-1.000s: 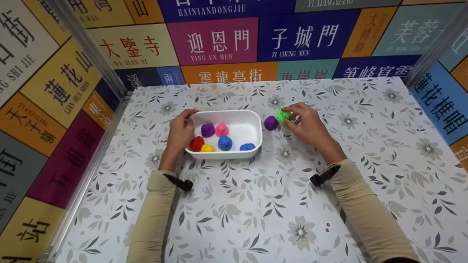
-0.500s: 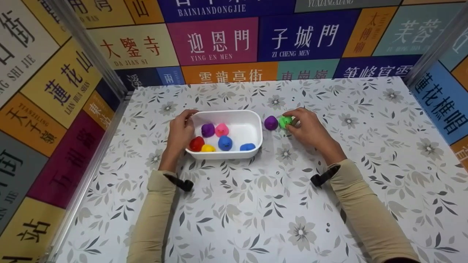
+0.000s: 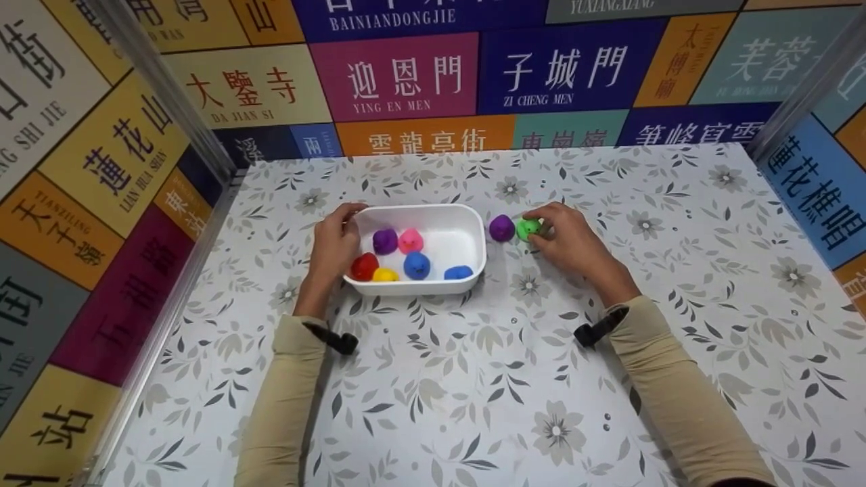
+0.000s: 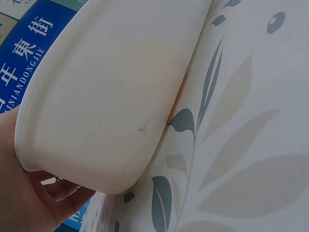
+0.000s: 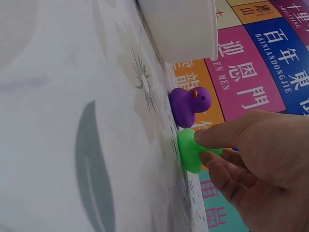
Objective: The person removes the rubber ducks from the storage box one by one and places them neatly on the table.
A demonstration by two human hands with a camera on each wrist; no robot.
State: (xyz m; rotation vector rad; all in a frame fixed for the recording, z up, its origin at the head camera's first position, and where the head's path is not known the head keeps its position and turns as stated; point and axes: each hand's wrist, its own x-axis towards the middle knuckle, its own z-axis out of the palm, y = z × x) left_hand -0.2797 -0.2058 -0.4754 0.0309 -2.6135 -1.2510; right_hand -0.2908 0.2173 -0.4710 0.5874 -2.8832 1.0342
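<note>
A white rectangular tub [image 3: 450,287] stands on the table, and my left hand [image 3: 334,240] grips its left end, fingers and thumb at the rim. In the left wrist view the tub's side wall [image 4: 111,92] fills much of the frame. To the right of the tub, my right hand [image 3: 567,233] pinches a green rubber duck [image 3: 527,228] between thumb and fingers, down at the tabletop. Close beside it sits a purple rubber duck [image 5: 186,108], upright on the table between the green one and the tub.
Several ducks lie in the tub: purple [image 3: 385,240], pink [image 3: 410,241], red [image 3: 365,266], yellow [image 3: 385,274], blue [image 3: 416,265] and another blue one [image 3: 458,272]. Panels with printed characters [image 3: 406,74] rise behind and at both sides of the flower-patterned table [image 3: 433,379].
My right hand has brought the green duck down and slightly right, from behind the purple duck to beside it. My left hand and the tub stay put.
</note>
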